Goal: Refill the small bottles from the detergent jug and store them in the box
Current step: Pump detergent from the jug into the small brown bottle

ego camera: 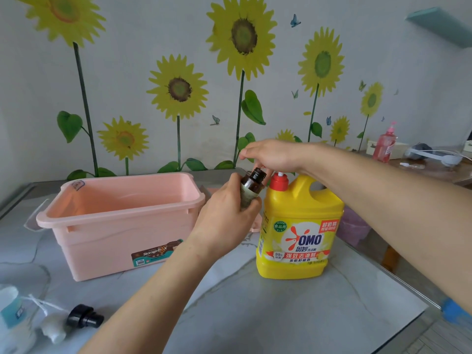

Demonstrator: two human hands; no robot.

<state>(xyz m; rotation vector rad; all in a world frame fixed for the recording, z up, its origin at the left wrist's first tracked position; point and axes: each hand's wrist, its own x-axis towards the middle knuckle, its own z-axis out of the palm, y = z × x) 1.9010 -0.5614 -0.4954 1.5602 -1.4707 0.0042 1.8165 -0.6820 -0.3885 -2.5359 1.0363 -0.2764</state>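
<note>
At the near left corner of a grey marbled surface [255,315] lie a pale bottle of blue liquid [11,312], a white cap [52,330] and a black pump top [84,320], close together. Farther in, toward the middle, a person's left hand [224,221] grips a small brown bottle [251,186], fingers [251,206] and thumb wrapped round its labelled body. The bottle is held off the surface, uncapped and tilted, its mouth raised toward the top of a yellow OMO detergent jug [298,226]. The jug stands upright just right of that hand, near the surface's right edge. The right hand [270,155] reaches in over the jug, its fingers [249,151] curled down over the pump [280,174]; the pump's head is hidden beneath them, with only a white stem showing above the red collar [279,183]. On the left side of the surface sits an open pink storage box [120,221]; no bottles show in the part of its inside that can be seen. Behind, a wall carries sunflower stickers [178,88], and a pink pump bottle [384,146] stands on a separate table at far right.
</note>
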